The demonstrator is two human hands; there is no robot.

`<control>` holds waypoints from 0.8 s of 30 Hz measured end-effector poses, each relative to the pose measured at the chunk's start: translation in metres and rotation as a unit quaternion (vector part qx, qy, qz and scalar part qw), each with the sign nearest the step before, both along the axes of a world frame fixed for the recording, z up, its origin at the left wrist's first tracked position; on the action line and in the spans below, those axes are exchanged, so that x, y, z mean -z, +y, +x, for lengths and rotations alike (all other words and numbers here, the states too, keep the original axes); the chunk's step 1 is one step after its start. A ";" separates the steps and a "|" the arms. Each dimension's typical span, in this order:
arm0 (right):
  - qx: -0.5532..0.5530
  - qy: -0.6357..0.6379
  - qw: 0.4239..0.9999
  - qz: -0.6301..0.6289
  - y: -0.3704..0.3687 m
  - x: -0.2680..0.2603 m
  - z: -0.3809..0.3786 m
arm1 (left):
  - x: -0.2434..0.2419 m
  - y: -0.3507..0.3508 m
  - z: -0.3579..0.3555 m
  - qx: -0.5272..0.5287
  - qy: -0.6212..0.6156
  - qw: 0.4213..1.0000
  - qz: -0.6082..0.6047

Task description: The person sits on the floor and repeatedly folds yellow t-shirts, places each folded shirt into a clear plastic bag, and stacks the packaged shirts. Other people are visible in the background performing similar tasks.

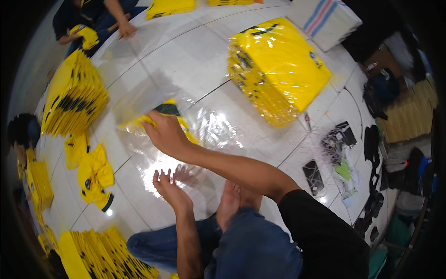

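Observation:
My right hand (165, 134) reaches across from the right, its fingers closed on a folded yellow shirt (184, 127) with a dark green part. A clear plastic bag (216, 125) lies around and beside the shirt, shiny with glare; how far the shirt sits inside it is hard to tell. Nearer my body, my left hand (174, 193) hovers over the floor, palm up, fingers apart and nothing in it. Beyond my hands, to the right, stands a tall stack of bagged yellow shirts (289, 66).
Folded yellow shirts stand in piles at the left (75, 94) and lower left (104, 254). Loose yellow shirts (95, 174) lie between them. A phone (313, 177), tangled strings (331, 143) and a white sack (324, 24) are on the right. Another person (94, 24) sits at upper left, holding yellow cloth.

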State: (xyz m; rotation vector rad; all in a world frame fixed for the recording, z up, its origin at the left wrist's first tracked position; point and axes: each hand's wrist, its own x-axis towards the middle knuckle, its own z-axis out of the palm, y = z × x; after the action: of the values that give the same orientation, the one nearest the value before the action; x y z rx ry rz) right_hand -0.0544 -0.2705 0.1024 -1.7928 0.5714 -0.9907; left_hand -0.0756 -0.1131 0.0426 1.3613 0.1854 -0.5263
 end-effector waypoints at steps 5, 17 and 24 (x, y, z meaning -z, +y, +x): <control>0.150 -0.111 0.982 0.019 -0.091 -0.123 -0.059 | -0.042 -0.087 -0.019 0.138 0.175 0.948 -0.226; 0.343 -0.277 0.829 0.344 -0.306 -0.042 -0.413 | -0.105 -0.287 -0.137 0.413 -0.001 0.904 -0.112; 0.334 -0.234 0.840 0.358 -0.324 -0.037 -0.408 | -0.103 -0.273 -0.130 0.441 -0.046 0.892 -0.080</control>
State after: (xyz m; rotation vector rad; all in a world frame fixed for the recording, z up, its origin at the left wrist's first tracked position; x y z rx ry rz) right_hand -0.4623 -0.5945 0.1395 -0.6308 1.1060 -1.3801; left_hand -0.2054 -0.3864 0.1454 1.2537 -0.5824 -1.2000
